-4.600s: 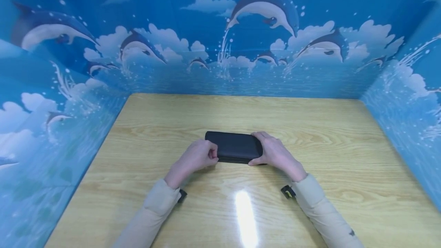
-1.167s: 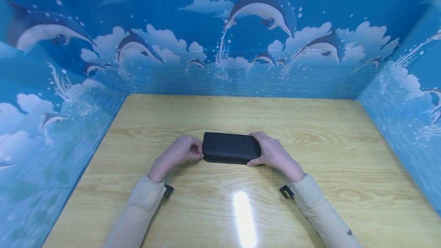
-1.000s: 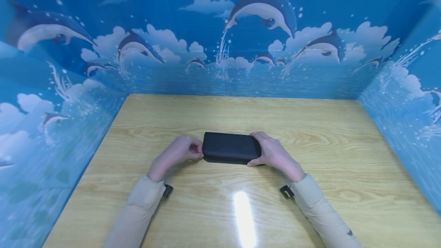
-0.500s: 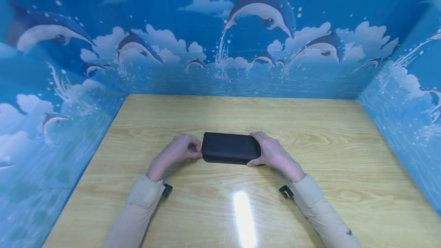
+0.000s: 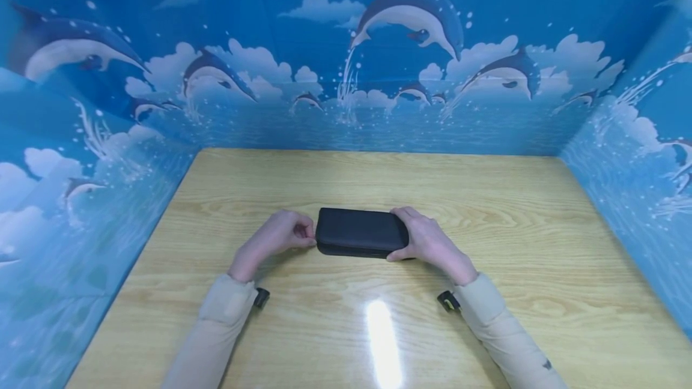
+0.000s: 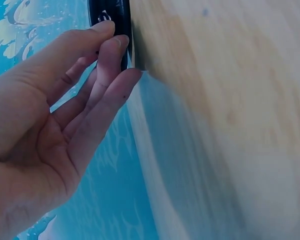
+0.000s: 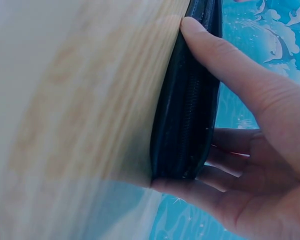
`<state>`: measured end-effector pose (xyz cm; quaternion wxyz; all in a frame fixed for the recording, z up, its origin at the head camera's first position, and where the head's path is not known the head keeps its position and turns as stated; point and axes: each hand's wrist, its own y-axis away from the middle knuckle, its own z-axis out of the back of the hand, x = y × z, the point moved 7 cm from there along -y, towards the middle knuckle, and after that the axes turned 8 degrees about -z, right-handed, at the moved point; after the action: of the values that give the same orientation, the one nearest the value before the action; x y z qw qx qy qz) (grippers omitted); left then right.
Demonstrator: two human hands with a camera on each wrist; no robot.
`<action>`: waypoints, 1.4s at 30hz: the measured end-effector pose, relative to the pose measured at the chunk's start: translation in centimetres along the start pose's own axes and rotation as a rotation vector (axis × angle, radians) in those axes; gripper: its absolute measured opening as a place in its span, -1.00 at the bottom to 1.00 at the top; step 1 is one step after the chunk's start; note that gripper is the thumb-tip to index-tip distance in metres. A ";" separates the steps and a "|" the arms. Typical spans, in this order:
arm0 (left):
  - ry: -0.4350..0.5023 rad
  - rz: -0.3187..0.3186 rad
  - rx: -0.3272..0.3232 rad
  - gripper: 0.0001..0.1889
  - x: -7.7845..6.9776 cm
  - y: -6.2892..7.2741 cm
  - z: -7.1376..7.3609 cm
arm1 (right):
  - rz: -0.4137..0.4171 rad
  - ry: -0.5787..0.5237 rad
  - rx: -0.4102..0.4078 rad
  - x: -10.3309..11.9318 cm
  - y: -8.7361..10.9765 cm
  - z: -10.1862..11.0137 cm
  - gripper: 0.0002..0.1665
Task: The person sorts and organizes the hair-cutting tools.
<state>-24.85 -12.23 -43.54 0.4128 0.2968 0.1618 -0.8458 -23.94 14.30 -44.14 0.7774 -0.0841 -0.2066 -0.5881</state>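
Note:
A black zip-around wallet [image 5: 362,230] lies flat on the wooden table, its long side facing me. At its left end my left hand [image 5: 278,234] pinches the zipper pull [image 6: 105,18] between thumb and index finger; a bit of silvery metal shows by the thumb tip in the left wrist view. My right hand [image 5: 427,236] holds the opposite end, thumb on the near side and fingers round the far side. Zipper teeth [image 7: 192,92] run along the wallet's edge in the right wrist view. The far side of the wallet is hidden there by the thumb and edge.
Pale wood-grain table [image 5: 486,197] spreads around the wallet, with a bright light reflection in front. Blue dolphin-printed sheets [image 5: 324,107] close off the back and both sides. A small black device [image 5: 449,301] sits at the right cuff.
Since the oldest frame my left hand has moved left along the wallet's near edge to its left end, then barely shifted in the last second. My right hand keeps its hold.

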 end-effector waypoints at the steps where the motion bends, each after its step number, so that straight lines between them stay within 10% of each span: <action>1: -0.004 -0.001 -0.002 -0.82 -0.1 0.0 0.0 | 0.002 0.000 -0.003 0.0 0.0 0.0 0.23; 42: -0.170 0.134 -0.103 -0.90 0.5 0.1 0.8 | 0.029 0.035 -0.011 0.3 0.0 0.2 0.21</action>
<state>-25.24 -12.99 -43.25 0.4956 0.2125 0.1492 -0.8288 -23.88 14.14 -43.88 0.7889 -0.0811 -0.1886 -0.5793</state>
